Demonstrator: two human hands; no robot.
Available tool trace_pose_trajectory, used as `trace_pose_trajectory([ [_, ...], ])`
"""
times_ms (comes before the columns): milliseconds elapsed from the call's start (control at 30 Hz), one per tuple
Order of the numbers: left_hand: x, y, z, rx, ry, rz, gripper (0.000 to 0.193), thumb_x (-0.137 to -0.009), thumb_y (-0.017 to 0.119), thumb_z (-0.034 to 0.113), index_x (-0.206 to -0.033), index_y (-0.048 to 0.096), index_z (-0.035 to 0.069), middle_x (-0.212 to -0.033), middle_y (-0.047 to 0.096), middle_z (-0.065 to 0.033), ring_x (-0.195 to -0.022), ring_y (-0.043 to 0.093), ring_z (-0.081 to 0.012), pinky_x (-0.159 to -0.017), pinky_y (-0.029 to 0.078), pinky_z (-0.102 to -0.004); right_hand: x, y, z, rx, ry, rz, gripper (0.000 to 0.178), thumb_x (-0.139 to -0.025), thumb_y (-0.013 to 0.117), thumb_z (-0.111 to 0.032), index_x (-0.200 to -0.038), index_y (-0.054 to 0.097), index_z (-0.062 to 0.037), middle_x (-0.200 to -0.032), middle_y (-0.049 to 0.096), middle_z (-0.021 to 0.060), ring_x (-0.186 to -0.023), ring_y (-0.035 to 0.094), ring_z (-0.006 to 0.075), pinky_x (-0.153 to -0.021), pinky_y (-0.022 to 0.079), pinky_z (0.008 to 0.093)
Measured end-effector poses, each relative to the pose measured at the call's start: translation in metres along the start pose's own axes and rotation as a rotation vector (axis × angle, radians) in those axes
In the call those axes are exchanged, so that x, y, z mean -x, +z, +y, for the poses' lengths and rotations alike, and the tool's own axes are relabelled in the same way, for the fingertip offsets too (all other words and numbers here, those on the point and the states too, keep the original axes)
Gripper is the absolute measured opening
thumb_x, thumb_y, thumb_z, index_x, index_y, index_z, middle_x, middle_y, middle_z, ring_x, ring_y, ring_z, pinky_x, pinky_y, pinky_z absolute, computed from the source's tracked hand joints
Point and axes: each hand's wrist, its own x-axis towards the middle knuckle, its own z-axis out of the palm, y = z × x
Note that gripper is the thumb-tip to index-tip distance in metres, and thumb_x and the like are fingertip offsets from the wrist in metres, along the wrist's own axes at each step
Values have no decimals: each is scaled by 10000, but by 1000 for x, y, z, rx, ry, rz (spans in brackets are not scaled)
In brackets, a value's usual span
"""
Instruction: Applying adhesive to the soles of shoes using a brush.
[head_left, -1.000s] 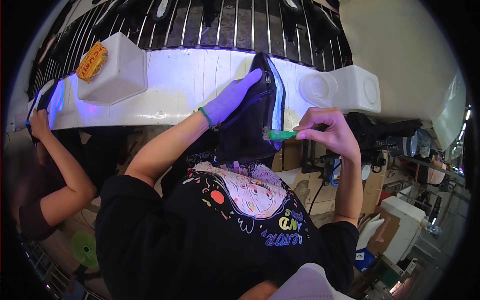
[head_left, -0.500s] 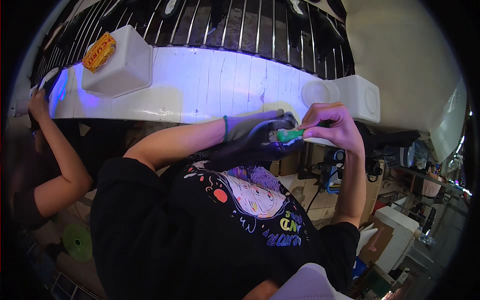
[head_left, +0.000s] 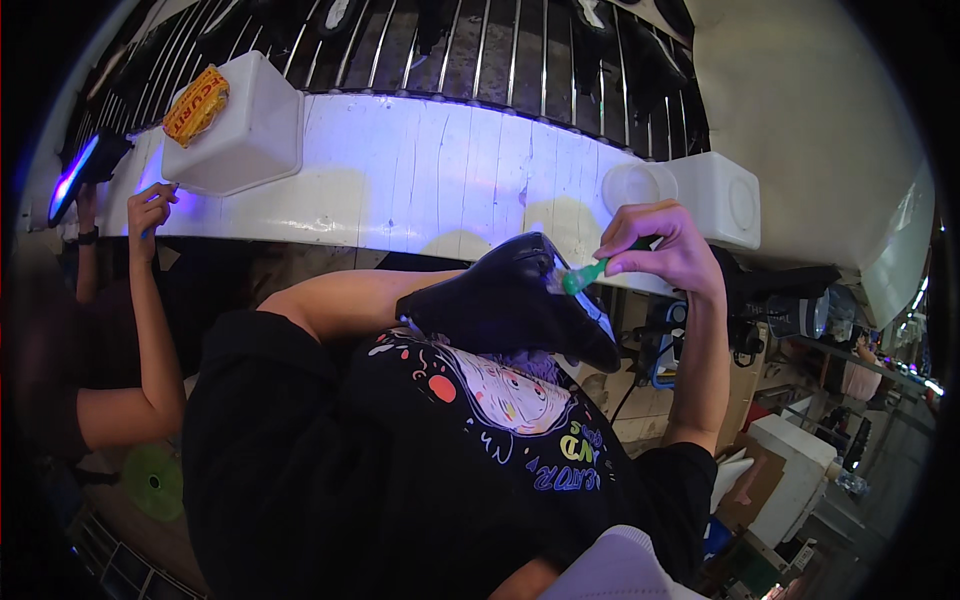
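In front of my chest I hold up a black shoe upper (head_left: 490,285), its sole edge turned to the right. My left forearm (head_left: 365,293) reaches behind it; the left hand and its fingers are hidden by the shoe upper, which it supports. My right hand (head_left: 655,245) is closed in a pinch round a green-handled brush (head_left: 585,277). The brush's pale bristles touch the edge of the shoe upper, where a whitish strip shows.
A white bench (head_left: 430,165) runs ahead, with a slatted metal conveyor (head_left: 490,60) carrying shoe parts beyond. On the bench stand a white box (head_left: 245,130) topped by a yellow packet (head_left: 197,108), a clear round tub (head_left: 640,187) and a white container (head_left: 718,195). At left, a co-worker's hand (head_left: 152,210) is near the bench.
The black shoe upper has turned, showing its broad side and hiding my grey-gloved left hand. My right hand stays nearly in place with the brush. The co-worker's hands moved; one raises a dark shoe.
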Motion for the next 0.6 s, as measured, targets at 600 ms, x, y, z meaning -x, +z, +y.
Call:
trace_pose_trajectory([
  [600, -29, -49, 5, 827, -323, 90, 489, -996, 402, 444, -1308, 509, 83, -1150, 645, -94, -836, 673, -121, -686, 570, -256, 15, 25, -33, 229, -40, 336, 122, -762, 758, -81, -822, 703, 11, -761, 668, 70, -699, 611, 136, -645, 464, 260],
])
